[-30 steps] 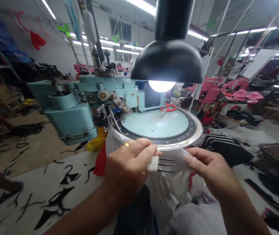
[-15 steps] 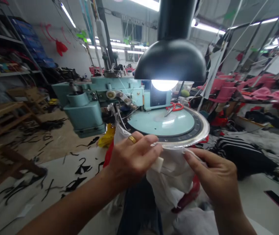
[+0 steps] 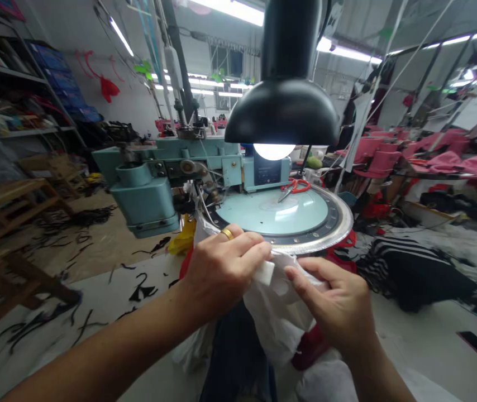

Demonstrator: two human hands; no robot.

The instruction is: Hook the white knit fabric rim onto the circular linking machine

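The thin white cloth [image 3: 282,318] is at the near edge of the round machine dial with a pale turquoise centre [image 3: 242,215], just under its silver toothed rim [image 3: 326,240]. Its long axis runs downward, from the rim towards your lap in blue jeans [image 3: 236,357]; its upper edge runs left to right along the rim, with a small fold standing up between your hands.

Your left hand [image 3: 225,265], with a gold ring [image 3: 227,234], is closed narrow on a small off-white block [image 3: 265,272], which juts out to the right past your fingertips, beside the rim. Your right hand [image 3: 339,296] pinches the cloth between thumb and fingers, its fingertips pointing left, near the block. A short span of cloth lies between your two hands.

Dark red cloth [image 3: 311,349] shows beside the white folds, below your right hand. On the dial, behind your hands, lie red-handled scissors [image 3: 299,186], blades pointing towards you and left. The black dome lamp [image 3: 282,114] hangs above the dial's far part, leaving a gap over your knuckles. The turquoise machine arm [image 3: 146,198] reaches out left, beyond your left wrist. A black-and-white striped cloth [image 3: 423,273] lies well to your right, with pale floor between it and your forearm.
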